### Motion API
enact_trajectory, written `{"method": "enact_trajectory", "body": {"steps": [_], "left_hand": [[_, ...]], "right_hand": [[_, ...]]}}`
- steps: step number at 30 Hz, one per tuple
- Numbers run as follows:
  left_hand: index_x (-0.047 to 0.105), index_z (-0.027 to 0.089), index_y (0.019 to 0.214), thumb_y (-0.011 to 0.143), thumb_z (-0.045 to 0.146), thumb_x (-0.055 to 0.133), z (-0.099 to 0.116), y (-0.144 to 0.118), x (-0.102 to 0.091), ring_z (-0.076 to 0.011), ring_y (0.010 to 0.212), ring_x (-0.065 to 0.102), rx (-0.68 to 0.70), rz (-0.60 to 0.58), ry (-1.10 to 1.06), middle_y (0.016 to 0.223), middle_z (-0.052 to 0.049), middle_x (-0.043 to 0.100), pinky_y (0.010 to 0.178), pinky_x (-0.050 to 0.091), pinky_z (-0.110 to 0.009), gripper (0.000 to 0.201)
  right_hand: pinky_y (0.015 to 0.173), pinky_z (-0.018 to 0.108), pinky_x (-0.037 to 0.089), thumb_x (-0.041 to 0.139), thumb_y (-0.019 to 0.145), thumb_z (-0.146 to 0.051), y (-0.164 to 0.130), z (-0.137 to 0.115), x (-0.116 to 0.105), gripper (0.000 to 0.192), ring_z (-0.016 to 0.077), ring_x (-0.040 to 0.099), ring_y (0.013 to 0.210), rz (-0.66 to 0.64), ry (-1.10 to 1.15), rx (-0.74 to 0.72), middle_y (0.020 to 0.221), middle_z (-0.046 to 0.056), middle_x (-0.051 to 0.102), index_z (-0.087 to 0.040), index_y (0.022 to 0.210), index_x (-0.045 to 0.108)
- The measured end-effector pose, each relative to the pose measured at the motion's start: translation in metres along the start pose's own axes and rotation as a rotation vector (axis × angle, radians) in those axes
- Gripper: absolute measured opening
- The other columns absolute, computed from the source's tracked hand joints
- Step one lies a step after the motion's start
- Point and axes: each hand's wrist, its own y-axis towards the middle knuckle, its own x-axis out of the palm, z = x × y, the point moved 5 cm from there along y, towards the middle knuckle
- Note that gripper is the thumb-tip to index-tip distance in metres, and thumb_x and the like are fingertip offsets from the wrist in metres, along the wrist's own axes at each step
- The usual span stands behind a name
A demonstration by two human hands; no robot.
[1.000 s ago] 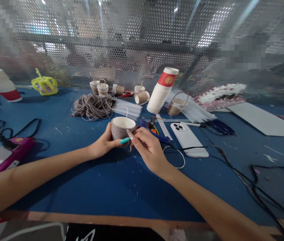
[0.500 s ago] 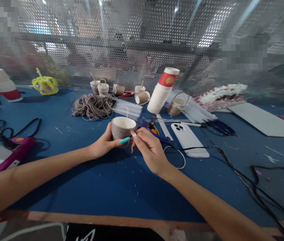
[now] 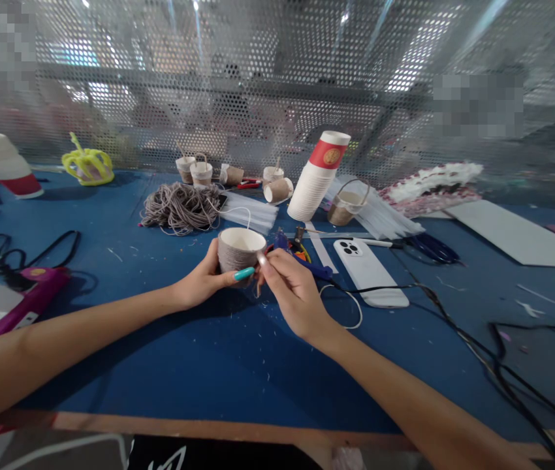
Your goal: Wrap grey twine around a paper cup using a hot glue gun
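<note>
My left hand (image 3: 204, 281) grips a small paper cup wrapped in grey twine (image 3: 238, 249), held upright just above the blue table (image 3: 184, 365). My right hand (image 3: 293, 290) touches the cup's right side, its fingertips pinched on the twine at the wrap. A loose bundle of grey twine (image 3: 179, 207) lies behind the cup. A leaning stack of white paper cups with a red top (image 3: 317, 176) stands further back, to the right.
Several small twine-covered cups (image 3: 202, 172) line the back by the perforated metal screen. A white phone (image 3: 368, 271) and black cables (image 3: 454, 313) lie to the right, a pink glue gun (image 3: 17, 303) to the left, a yellow crown shape (image 3: 87, 167) far left.
My right fingertips have slid slightly up the cup's side toward its rim. The cup and my left hand stay in place.
</note>
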Motion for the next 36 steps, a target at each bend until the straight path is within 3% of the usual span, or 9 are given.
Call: {"method": "enact_trajectory", "body": {"steps": [18, 24, 30, 36], "left_hand": [[0.038, 0.019, 0.130, 0.077, 0.038, 0.072, -0.001, -0.001, -0.002, -0.0316, 0.132, 0.047, -0.017, 0.026, 0.007, 0.135, -0.014, 0.053, 0.114, 0.039, -0.048, 0.065], [0.036, 0.020, 0.131, 0.075, 0.038, 0.074, 0.001, -0.002, 0.001, -0.0340, 0.136, 0.045, -0.030, -0.013, -0.054, 0.139, -0.016, 0.052, 0.115, 0.039, -0.050, 0.070], [0.022, 0.023, 0.142, 0.072, 0.030, 0.079, 0.002, -0.004, 0.007, -0.0360, 0.142, 0.039, -0.039, -0.093, -0.083, 0.149, -0.018, 0.041, 0.117, 0.035, -0.055, 0.091], [0.003, 0.023, 0.148, 0.074, 0.026, 0.077, 0.002, -0.006, 0.009, -0.0397, 0.152, 0.014, 0.045, -0.136, 0.002, 0.159, -0.022, 0.016, 0.122, 0.019, -0.063, 0.104]], "right_hand": [[0.065, 0.030, 0.043, 0.048, 0.100, -0.025, -0.001, 0.000, 0.001, 0.034, 0.0129, 0.052, 0.070, 0.000, -0.073, -0.070, 0.073, 0.000, 0.051, -0.021, 0.067, 0.053], [0.067, 0.031, 0.043, 0.050, 0.099, -0.026, -0.003, -0.003, 0.000, 0.033, 0.0127, 0.052, 0.070, -0.023, -0.034, -0.085, 0.072, 0.000, 0.050, -0.020, 0.067, 0.056], [0.064, 0.031, 0.041, 0.054, 0.096, -0.040, -0.003, 0.010, -0.003, 0.040, 0.0124, 0.049, 0.066, 0.011, -0.003, 0.049, 0.072, -0.001, 0.047, -0.020, 0.062, 0.055], [0.068, 0.031, 0.042, 0.052, 0.098, -0.040, -0.002, 0.012, -0.002, 0.043, 0.0125, 0.050, 0.068, 0.025, -0.017, 0.085, 0.073, -0.001, 0.046, -0.019, 0.060, 0.056]]}}
